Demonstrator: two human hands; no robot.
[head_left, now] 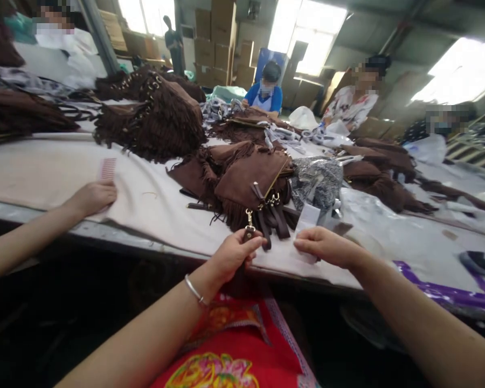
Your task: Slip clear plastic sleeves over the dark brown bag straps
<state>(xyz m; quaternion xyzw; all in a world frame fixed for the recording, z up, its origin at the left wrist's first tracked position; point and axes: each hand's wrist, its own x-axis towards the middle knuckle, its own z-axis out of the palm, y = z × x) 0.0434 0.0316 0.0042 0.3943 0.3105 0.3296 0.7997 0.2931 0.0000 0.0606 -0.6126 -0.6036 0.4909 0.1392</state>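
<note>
My left hand [235, 253], with a silver bangle on the wrist, pinches the end of a dark brown strap [248, 235] that has a gold swivel clasp. That clasp lies just in front of a brown fringed bag [248, 175], which has a zipper edge and more gold hardware. To the right, my right hand [327, 245] grips a white strip [307, 220], whose material I cannot make out, between thumb and fingers. Silver crinkled wrapping [317, 180] sits behind this strip, beside the bag. Dark strap ends [281, 223] hang from the bag between my hands.
At the left, a co-worker's hand [95, 196] holds a pink comb [107, 169] over the pale cloth-covered table [44, 167]. Piles of fringed brown bags [157, 118] stand farther back. Clear plastic [380, 226] and a purple-edged wrapper [440, 291] lie right. Several people sit or stand beyond.
</note>
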